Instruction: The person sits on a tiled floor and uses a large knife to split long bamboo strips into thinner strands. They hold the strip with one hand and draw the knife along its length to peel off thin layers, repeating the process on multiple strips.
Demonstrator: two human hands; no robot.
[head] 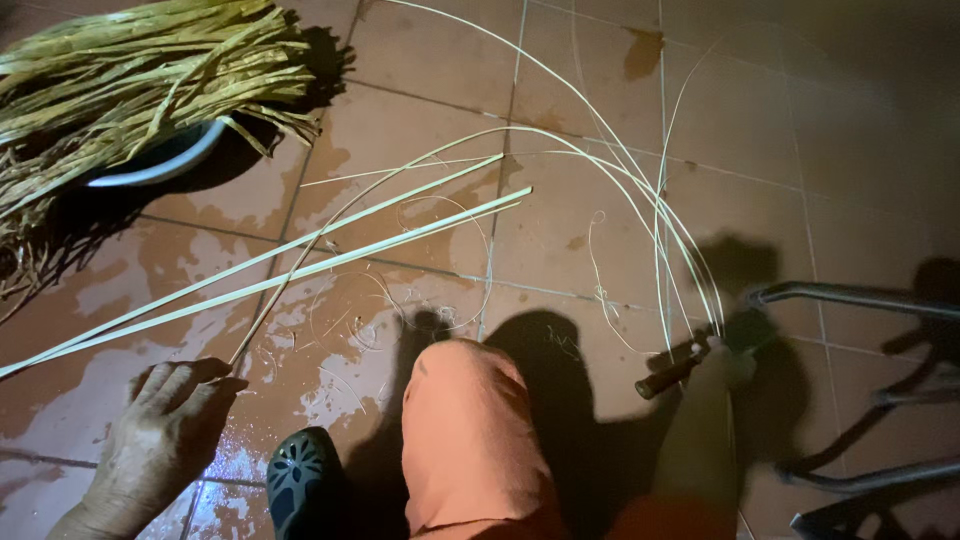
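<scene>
wet terracotta tile floor point(760, 120), lit hard from the head side, deep shadows. the person is low to the ground, one knee in orange cloth point(465, 430) raised in the middle of the view, a dark perforated clog point(300, 480) beside it on the tiles.

left hand point(165, 440) lies at lower left, palm down, fingers loosely spread, fingertips on the near end of a thin cane strip point(330, 225); it does not look clenched, more a light press or pinch at the strip's tip. from there the strip runs up and right in a long arc across the floor.

right hand point(725, 365) sits at lower right, half in shadow and blurred, closed around a knife with a dark reddish handle point(668, 375); the handle end sticks out toward the knee. several fine pale strips point(680, 250) gather just at this hand and loop away upward over the tiles; whether the hand also pinches them cannot be told.

two flat, wider pale splints point(300, 265) lie side by side, diagonal from left edge to centre. thin curled shavings point(350, 320) lie scattered on the wet tile in front of the knee.

upper left: a big bundle of dry yellow-green fibre strips point(110, 80) rests over a pale-rimmed basin point(165, 165). at right edge, grey metal tubing point(860, 300), partly dark.
</scene>
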